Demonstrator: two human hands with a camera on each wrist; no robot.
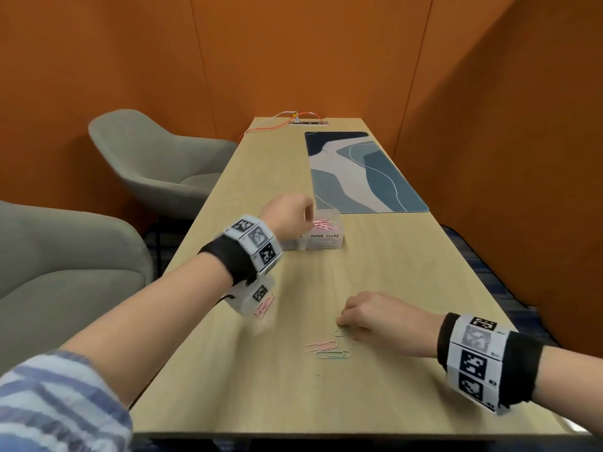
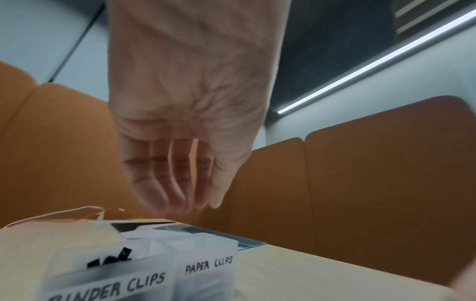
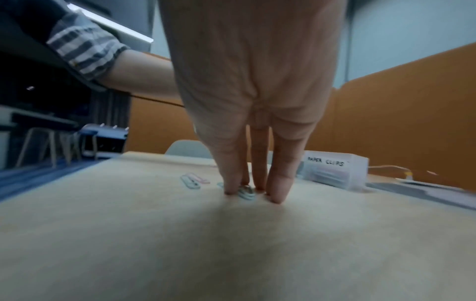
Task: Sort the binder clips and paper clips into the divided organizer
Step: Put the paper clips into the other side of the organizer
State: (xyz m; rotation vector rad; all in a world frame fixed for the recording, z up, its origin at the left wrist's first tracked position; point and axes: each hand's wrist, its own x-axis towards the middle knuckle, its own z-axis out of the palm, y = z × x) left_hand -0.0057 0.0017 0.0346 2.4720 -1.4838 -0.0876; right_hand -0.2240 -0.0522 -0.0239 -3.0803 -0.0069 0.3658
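Observation:
A clear divided organizer (image 1: 326,243) (image 2: 206,270) (image 3: 335,173) stands mid-table, labelled BINDER CLIPS and PAPER CLIPS. Pink paper clips (image 1: 323,225) fill its right compartment; black binder clips (image 2: 110,258) lie in the left one. My left hand (image 1: 306,220) (image 2: 190,203) hovers over the organizer, fingers straight and pointing down, holding nothing. My right hand (image 1: 342,322) (image 3: 253,195) is down on the table, thumb and fingertips pinching a pale green paper clip (image 1: 341,331) (image 3: 246,193). Loose beside it lie a pink clip (image 1: 321,345) and a green clip (image 1: 332,354).
More pink clips (image 1: 264,308) lie on the wooden table (image 1: 408,288) under my left wrist. A blue patterned desk mat (image 1: 359,171) sits beyond the organizer, with orange cables (image 1: 277,125) at the far end. Two grey chairs (image 1: 156,158) stand at left. Orange walls enclose the table.

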